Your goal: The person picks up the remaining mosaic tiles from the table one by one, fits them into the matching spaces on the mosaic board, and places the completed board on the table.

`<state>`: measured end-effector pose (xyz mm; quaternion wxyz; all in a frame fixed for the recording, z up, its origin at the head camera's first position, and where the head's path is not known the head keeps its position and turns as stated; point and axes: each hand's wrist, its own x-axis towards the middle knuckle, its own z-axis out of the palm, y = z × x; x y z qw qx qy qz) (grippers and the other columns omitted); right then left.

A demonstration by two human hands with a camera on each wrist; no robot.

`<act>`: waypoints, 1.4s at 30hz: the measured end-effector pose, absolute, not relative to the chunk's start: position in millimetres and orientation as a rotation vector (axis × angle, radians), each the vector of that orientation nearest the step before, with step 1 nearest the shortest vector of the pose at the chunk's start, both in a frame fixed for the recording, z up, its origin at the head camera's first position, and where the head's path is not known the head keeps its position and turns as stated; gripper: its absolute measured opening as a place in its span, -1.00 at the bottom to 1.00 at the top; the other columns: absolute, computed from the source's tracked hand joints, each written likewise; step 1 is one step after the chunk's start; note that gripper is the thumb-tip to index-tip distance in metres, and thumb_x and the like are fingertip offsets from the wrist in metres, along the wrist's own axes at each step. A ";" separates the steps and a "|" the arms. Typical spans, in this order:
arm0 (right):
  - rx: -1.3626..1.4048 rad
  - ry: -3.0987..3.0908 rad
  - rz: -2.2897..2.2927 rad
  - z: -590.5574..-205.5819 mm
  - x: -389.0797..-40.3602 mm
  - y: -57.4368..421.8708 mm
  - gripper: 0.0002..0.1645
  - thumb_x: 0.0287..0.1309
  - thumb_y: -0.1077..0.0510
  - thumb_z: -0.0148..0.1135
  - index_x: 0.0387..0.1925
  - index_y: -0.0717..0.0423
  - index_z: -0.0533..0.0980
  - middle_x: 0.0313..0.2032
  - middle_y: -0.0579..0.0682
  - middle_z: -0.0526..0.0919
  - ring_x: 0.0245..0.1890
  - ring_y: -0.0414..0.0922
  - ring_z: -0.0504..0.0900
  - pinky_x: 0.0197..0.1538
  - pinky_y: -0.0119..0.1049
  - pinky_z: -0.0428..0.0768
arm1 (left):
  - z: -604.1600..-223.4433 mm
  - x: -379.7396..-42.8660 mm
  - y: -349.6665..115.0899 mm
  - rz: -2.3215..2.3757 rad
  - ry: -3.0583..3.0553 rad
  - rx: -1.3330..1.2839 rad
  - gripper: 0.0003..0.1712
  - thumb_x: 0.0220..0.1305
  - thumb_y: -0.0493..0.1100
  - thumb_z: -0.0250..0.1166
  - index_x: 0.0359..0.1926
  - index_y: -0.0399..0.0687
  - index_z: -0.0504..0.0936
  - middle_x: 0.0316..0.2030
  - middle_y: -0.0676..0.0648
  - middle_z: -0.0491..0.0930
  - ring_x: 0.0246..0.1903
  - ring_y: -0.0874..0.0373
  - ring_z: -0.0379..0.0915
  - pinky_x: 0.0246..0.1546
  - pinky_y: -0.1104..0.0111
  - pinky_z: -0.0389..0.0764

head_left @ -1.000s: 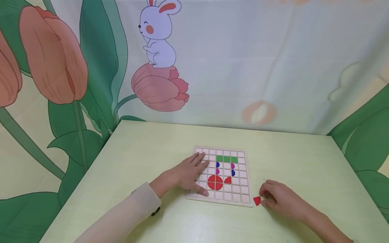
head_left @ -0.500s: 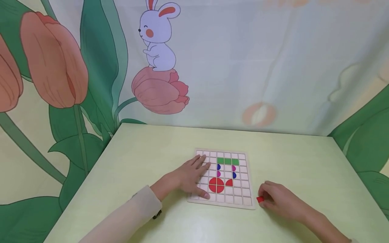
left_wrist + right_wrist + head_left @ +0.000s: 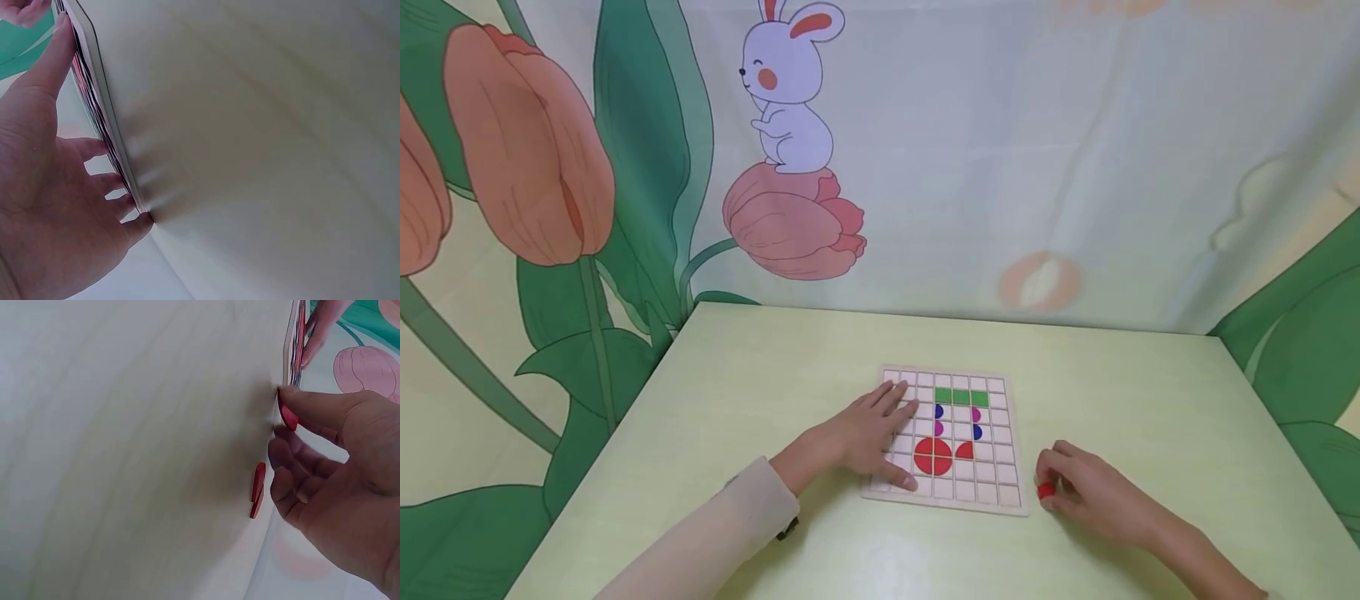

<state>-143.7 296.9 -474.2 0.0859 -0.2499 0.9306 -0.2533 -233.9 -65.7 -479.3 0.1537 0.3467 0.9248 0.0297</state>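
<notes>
My left hand (image 3: 868, 437) lies with spread fingers on the left side of a square wooden grid board (image 3: 986, 494). Set in its cells are a row of green squares (image 3: 962, 397), small blue and magenta half circles (image 3: 977, 432), a red circle (image 3: 933, 457) made of quarters, and a single red quarter (image 3: 965, 451) beside it. Off the board's right edge, my right hand (image 3: 1090, 492) pinches a red quarter-circle piece (image 3: 287, 414) between thumb and fingers, close over the table. Two more red pieces (image 3: 257, 482) lie under that hand in the right wrist view.
The pale table (image 3: 775, 358) reaches back to a hanging cloth (image 3: 940, 167) printed with a rabbit and tulips. A dark band (image 3: 787, 529) shows under the left sleeve (image 3: 722, 517).
My right fingers have closed on the red quarter piece and drawn it slightly away from the board's corner, so less of it shows. The left hand keeps its place on the board.
</notes>
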 end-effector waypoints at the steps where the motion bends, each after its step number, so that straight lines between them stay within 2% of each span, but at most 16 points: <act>1: -0.756 2.758 -0.770 -473.1 -144.2 298.1 -0.63 0.22 0.31 0.52 -0.30 -0.20 0.51 -0.33 -0.25 0.50 -0.29 -0.27 0.49 -0.23 -0.39 0.57 | -479.8 -233.9 -65.6 0.088 2.651 0.995 0.47 0.07 0.71 0.27 0.73 0.04 -0.07 0.71 -0.17 -0.29 0.68 -0.15 -0.42 0.65 0.03 -0.11; 7: -0.793 2.690 -0.897 -459.8 -151.2 303.6 -0.71 0.33 0.40 0.37 -0.23 -0.09 0.57 -0.33 -0.18 0.59 -0.32 -0.29 0.53 -0.26 -0.40 0.59 | -482.0 -233.9 -66.1 0.097 2.646 0.990 0.47 0.06 0.71 0.28 0.73 0.05 -0.07 0.71 -0.16 -0.29 0.68 -0.14 -0.42 0.65 0.02 -0.11; 13: -0.719 2.783 -0.940 -453.3 -168.4 293.7 -0.76 0.32 0.35 0.41 -0.04 0.06 0.66 -0.29 -0.13 0.65 -0.33 -0.27 0.55 -0.24 -0.39 0.65 | -482.6 -235.7 -67.1 0.076 2.656 1.000 0.48 0.06 0.73 0.25 0.73 0.04 -0.08 0.71 -0.17 -0.29 0.68 -0.15 -0.42 0.65 0.01 -0.09; 20: -0.578 2.861 -1.024 -458.5 -191.5 263.8 -0.78 0.24 0.31 0.51 -0.17 0.02 0.65 -0.34 -0.19 0.69 -0.31 -0.17 0.59 -0.22 -0.40 0.66 | -480.5 -236.1 -67.4 0.072 2.650 0.996 0.47 0.07 0.72 0.26 0.73 0.04 -0.08 0.71 -0.17 -0.30 0.68 -0.15 -0.42 0.65 0.02 -0.10; 27: -0.620 2.852 -1.053 -463.1 -206.3 244.8 -0.76 0.26 0.33 0.49 -0.05 0.11 0.76 -0.21 -0.17 0.74 -0.24 -0.17 0.65 -0.11 -0.40 0.72 | -478.9 -236.0 -67.1 0.070 2.647 0.979 0.47 0.07 0.71 0.27 0.74 0.05 -0.09 0.71 -0.16 -0.32 0.68 -0.14 -0.45 0.65 0.03 -0.12; 32: -0.605 2.844 -1.042 -465.7 -212.0 239.6 -0.73 0.25 0.31 0.50 -0.01 0.12 0.77 -0.22 -0.17 0.71 -0.24 -0.15 0.64 -0.13 -0.41 0.72 | -478.6 -236.7 -66.8 0.066 2.644 0.990 0.47 0.07 0.72 0.27 0.74 0.05 -0.10 0.71 -0.17 -0.33 0.68 -0.13 -0.46 0.66 0.02 -0.12; 42: -0.547 2.763 -1.028 -468.9 -214.6 236.5 -0.84 0.30 0.29 0.47 -0.17 -0.01 0.72 -0.27 -0.16 0.71 -0.23 -0.13 0.62 -0.12 -0.37 0.70 | -476.7 -235.1 -66.7 0.067 2.636 1.000 0.47 0.09 0.71 0.27 0.73 0.02 -0.10 0.71 -0.19 -0.32 0.68 -0.16 -0.44 0.65 0.02 -0.11</act>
